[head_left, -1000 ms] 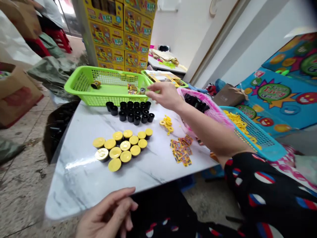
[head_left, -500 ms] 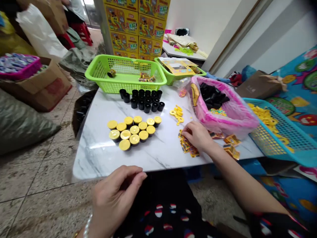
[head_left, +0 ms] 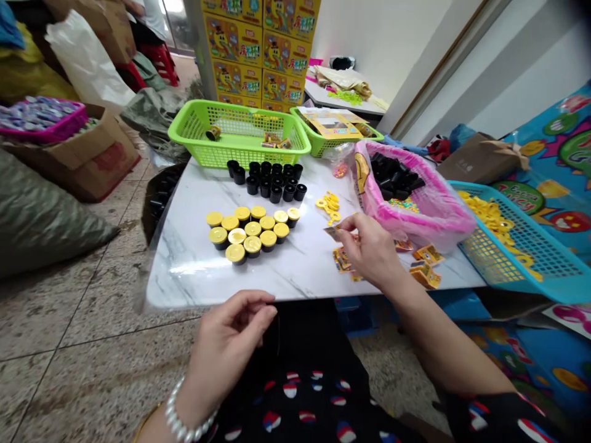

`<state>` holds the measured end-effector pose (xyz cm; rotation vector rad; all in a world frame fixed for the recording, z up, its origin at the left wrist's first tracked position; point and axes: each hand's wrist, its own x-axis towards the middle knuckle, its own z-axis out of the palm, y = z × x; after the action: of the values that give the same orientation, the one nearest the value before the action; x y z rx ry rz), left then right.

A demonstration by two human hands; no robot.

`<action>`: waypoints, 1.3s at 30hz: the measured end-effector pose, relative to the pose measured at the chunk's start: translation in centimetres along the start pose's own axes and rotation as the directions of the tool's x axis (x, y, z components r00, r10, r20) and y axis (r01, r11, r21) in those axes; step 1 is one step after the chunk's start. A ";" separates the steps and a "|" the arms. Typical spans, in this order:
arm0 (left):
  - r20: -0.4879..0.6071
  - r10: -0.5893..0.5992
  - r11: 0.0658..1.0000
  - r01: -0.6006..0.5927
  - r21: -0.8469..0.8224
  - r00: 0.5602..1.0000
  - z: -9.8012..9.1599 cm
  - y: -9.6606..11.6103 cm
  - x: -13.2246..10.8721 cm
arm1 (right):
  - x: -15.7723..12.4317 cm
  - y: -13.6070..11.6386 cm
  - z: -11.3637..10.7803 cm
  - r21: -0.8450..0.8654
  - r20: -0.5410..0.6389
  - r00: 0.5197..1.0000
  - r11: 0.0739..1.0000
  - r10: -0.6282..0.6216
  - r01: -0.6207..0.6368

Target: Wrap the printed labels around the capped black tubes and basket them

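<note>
My right hand (head_left: 369, 249) pinches a small printed label (head_left: 332, 232) between thumb and fingers, just above the table. Under and beside that hand lies a pile of orange-yellow printed labels (head_left: 341, 259). Near the table's front edge, my left hand (head_left: 235, 338) hovers over my lap with fingers curled and thumb close to the index finger; what is in it, if anything, I cannot make out. Several black cups with yellow lids (head_left: 252, 229) stand grouped on the left. Behind them are rows of plain black cups (head_left: 276, 194). Small yellow ring-shaped pieces (head_left: 329, 203) lie beyond my right hand.
A green basket (head_left: 194, 147) with a few wrapped items stands at the back. On the right are a pink-rimmed, plastic-lined basket (head_left: 429, 215) of black parts and a blue basket (head_left: 549, 261) of yellow pieces. More folded labels (head_left: 425, 275) lie near the front edge.
My right hand has risen off the label pile with one label pinched in it. My left hand has shifted slightly right, its fingers still curled. The camera view has moved a little.
</note>
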<state>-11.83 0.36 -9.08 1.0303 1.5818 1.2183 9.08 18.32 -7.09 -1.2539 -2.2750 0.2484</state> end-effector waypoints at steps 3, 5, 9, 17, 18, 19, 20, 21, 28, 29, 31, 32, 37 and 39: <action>0.044 -0.110 0.975 0.116 -0.189 0.993 0.5 -0.2 0.2 | -2.9 -4.6 1.0 0.506 0.097 0.994 0.858 0.041 -0.085; 0.079 -0.161 0.954 0.176 -0.241 0.984 0.6 -0.4 0.3 | -4.8 -6.9 2.4 0.751 0.285 0.958 0.616 0.024 -0.239; 0.040 -0.200 0.954 0.203 -0.220 0.979 -0.1 -1.1 -0.2 | -7.2 -8.8 4.8 0.769 0.588 0.809 0.295 0.022 -0.567; 0.007 -0.040 0.997 0.041 -0.072 0.999 -0.5 -1.5 -0.4 | -7.4 -9.4 4.2 0.658 0.707 0.706 0.339 0.027 -0.672; -0.029 0.002 0.999 -0.003 -0.037 1.000 -0.4 -1.3 0.1 | -7.1 -9.3 4.0 0.660 0.691 0.721 0.367 0.043 -0.655; -0.069 0.049 0.999 -0.049 0.004 0.996 -0.4 -1.1 0.5 | -6.8 -9.1 3.9 0.659 0.674 0.736 0.400 0.061 -0.637; -0.109 0.096 0.995 -0.091 0.049 0.989 -0.4 -0.9 1.0 | -6.5 -8.9 3.8 0.653 0.657 0.750 0.438 0.078 -0.618; -0.143 0.137 0.987 -0.123 0.098 0.980 -0.4 -0.7 1.4 | -6.1 -8.5 3.8 0.642 0.637 0.765 0.487 0.092 -0.593; -0.216 0.164 0.975 -0.125 0.183 0.962 -0.6 -1.4 2.5 | -3.8 -5.1 4.3 0.259 0.250 0.949 0.931 0.193 -0.258; -0.214 0.163 0.974 -0.123 0.191 0.963 -0.5 -1.5 2.5 | -3.8 -5.0 4.3 0.283 0.277 0.942 0.921 0.187 -0.267; -0.196 0.176 0.965 -0.129 0.228 0.965 -0.1 -1.4 2.6 | -4.1 -5.3 4.1 0.417 0.375 0.913 0.851 0.159 -0.320; -0.177 0.179 0.961 -0.133 0.244 0.968 0.1 -1.2 2.7 | -4.3 -5.5 3.9 0.488 0.413 0.899 0.799 0.143 -0.352; -0.115 0.086 0.977 -0.061 0.206 0.990 0.6 -0.6 2.9 | -4.5 -5.1 3.7 0.581 0.424 0.895 0.715 0.143 -0.389; -0.119 0.045 0.984 -0.023 0.179 0.992 0.3 -0.8 2.8 | -4.2 -4.1 3.7 0.450 0.330 0.931 0.841 0.156 -0.300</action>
<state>-12.39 2.91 -10.28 1.1166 1.8015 1.1996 5.89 12.89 -10.07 -1.2633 -2.0731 1.0930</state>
